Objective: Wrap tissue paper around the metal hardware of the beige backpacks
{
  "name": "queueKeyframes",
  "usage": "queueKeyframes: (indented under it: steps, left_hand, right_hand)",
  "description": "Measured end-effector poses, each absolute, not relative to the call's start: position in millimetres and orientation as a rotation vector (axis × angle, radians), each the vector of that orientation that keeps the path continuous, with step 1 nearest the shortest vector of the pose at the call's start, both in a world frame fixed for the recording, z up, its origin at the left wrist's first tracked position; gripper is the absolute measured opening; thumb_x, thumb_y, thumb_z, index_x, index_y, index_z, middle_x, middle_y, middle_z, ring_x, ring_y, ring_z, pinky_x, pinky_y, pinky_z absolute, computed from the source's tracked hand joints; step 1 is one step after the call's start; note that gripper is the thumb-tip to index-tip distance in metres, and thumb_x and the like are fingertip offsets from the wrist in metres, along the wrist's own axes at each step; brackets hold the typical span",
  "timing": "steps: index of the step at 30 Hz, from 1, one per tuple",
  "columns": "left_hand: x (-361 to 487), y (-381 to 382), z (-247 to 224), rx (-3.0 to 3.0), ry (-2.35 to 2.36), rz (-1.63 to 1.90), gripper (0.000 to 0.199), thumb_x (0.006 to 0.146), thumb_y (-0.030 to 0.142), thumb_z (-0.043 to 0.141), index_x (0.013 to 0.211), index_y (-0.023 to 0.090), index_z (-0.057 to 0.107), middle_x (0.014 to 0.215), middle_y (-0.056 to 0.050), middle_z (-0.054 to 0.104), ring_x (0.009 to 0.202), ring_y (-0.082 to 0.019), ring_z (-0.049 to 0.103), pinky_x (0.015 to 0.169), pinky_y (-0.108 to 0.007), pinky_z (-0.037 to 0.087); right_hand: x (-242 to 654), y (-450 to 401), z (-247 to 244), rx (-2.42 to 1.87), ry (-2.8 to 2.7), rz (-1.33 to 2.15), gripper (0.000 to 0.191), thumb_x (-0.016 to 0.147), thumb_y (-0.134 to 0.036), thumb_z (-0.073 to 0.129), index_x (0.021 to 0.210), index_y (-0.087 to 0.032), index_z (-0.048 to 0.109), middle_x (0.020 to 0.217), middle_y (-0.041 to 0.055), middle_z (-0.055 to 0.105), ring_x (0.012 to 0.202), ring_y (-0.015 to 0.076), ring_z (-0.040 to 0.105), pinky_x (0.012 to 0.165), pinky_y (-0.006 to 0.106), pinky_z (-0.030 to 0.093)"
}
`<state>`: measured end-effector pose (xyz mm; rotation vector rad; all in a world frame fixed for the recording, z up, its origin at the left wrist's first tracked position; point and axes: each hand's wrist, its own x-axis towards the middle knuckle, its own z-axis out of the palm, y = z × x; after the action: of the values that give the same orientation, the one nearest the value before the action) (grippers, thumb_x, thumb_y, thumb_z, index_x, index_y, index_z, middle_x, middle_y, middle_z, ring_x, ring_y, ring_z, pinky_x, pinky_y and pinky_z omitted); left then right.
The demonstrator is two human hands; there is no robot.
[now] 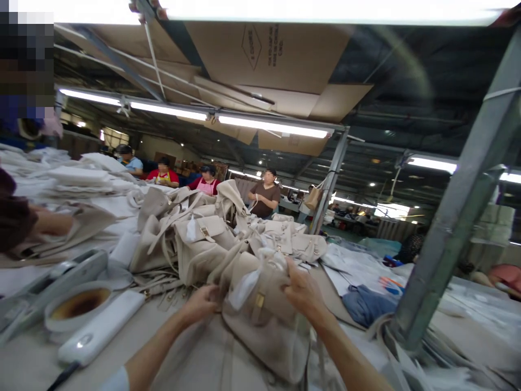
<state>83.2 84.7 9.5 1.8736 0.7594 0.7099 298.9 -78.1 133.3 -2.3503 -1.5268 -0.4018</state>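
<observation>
A beige backpack [272, 326] with a flap, a gold-coloured clasp and white wrapping near its top stands tilted between my hands. My right hand [301, 288] grips its upper right side, fingers bent around the edge. On the opposite side, my left hand [203, 303] is closed at the bag's left edge, pinching beige material that is partly hidden and blurred. Right behind lies a heap of similar beige bags [203, 239], some with white tissue around their buckles.
On the left lie a white corded tool [101, 326] and a roll of tape [77, 307]. A co-worker's hand [52, 221] rests on beige material there. A metal post [451, 206] rises at right, beside blue cloth [368, 305]. Several people sit or stand beyond the heap.
</observation>
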Motion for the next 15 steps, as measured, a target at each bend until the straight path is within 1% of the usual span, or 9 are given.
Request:
queueKeyframes:
  steps: [1, 3, 4, 6, 8, 11, 13, 15]
  left_hand:
    - [71.0, 76.2, 16.2, 1.853, 0.777, 0.739, 0.047, 0.064, 0.034, 0.065, 0.106, 0.014, 0.063, 0.118, -0.016, 0.065, 0.122, -0.038, 0.053, 0.103, -0.048, 0.041]
    - [47.0, 51.0, 31.1, 1.79, 0.757, 0.756, 0.035, 0.073, 0.041, 0.058, 0.097, 0.016, 0.062, 0.104, -0.012, 0.068, 0.106, -0.032, 0.062, 0.089, -0.044, 0.05]
    - [36.1, 35.1, 39.2, 1.751, 0.694, 0.717, 0.033, 0.075, 0.044, 0.057, 0.094, 0.017, 0.061, 0.1, -0.01, 0.069, 0.097, -0.028, 0.065, 0.08, -0.039, 0.053]
    - [18.9, 0.9, 55.1, 1.594, 0.403, 0.459, 0.035, 0.075, 0.049, 0.065, 0.092, 0.018, 0.063, 0.095, -0.007, 0.071, 0.087, -0.023, 0.068, 0.071, -0.032, 0.053]
    - [10.7, -30.1, 68.0, 1.498, 0.13, 0.132, 0.045, 0.07, 0.053, 0.072, 0.099, 0.018, 0.068, 0.095, -0.008, 0.074, 0.085, -0.022, 0.07, 0.07, -0.031, 0.052]
    - [17.5, -55.7, 76.7, 1.468, -0.078, -0.249, 0.062, 0.067, 0.056, 0.076, 0.117, 0.021, 0.067, 0.102, -0.01, 0.075, 0.095, -0.026, 0.071, 0.079, -0.038, 0.052]
    - [29.8, -54.5, 75.4, 1.51, -0.063, -0.325, 0.064, 0.067, 0.056, 0.077, 0.119, 0.023, 0.066, 0.105, -0.009, 0.075, 0.099, -0.027, 0.07, 0.084, -0.039, 0.051]
    - [40.7, -39.8, 70.6, 1.545, 0.065, -0.181, 0.056, 0.068, 0.054, 0.077, 0.113, 0.022, 0.068, 0.102, -0.008, 0.076, 0.097, -0.025, 0.07, 0.083, -0.036, 0.051]
  right_hand:
    - [300.6, -84.8, 142.2, -2.338, -1.49, -0.42, 0.055, 0.073, -0.014, 0.058, 0.127, -0.019, 0.05, 0.094, 0.0085, 0.073, 0.088, 0.0243, 0.066, 0.067, 0.027, 0.036]
    - [302.5, -100.1, 164.1, -2.288, -1.444, -0.464, 0.052, 0.071, -0.017, 0.061, 0.123, -0.019, 0.053, 0.092, 0.0076, 0.072, 0.083, 0.0228, 0.065, 0.065, 0.026, 0.035]
    - [302.3, -108.2, 177.0, -2.26, -1.436, -0.488, 0.051, 0.07, -0.019, 0.062, 0.12, -0.019, 0.054, 0.091, 0.007, 0.072, 0.081, 0.0223, 0.064, 0.064, 0.026, 0.035]
    - [298.9, -124.1, 206.3, -2.208, -1.434, -0.546, 0.047, 0.067, -0.021, 0.064, 0.113, -0.02, 0.058, 0.089, 0.0053, 0.07, 0.079, 0.0218, 0.063, 0.063, 0.026, 0.035]
    - [292.0, -138.1, 238.8, -2.159, -1.435, -0.618, 0.044, 0.064, -0.023, 0.066, 0.107, -0.021, 0.06, 0.087, 0.0033, 0.069, 0.079, 0.0218, 0.062, 0.062, 0.025, 0.035]
    - [277.4, -155.4, 284.9, -2.129, -1.311, -0.81, 0.042, 0.064, -0.028, 0.067, 0.105, -0.022, 0.06, 0.082, 0.0021, 0.067, 0.076, 0.0224, 0.061, 0.06, 0.026, 0.034]
    - [265.6, -166.1, 303.9, -2.088, -1.166, -0.963, 0.042, 0.068, -0.032, 0.066, 0.108, -0.022, 0.059, 0.08, 0.0025, 0.067, 0.074, 0.0228, 0.061, 0.059, 0.027, 0.034]
    - [252.1, -177.5, 302.0, -2.0, -1.067, -1.068, 0.044, 0.072, -0.035, 0.064, 0.114, -0.022, 0.057, 0.081, 0.0034, 0.068, 0.072, 0.0236, 0.062, 0.059, 0.028, 0.036]
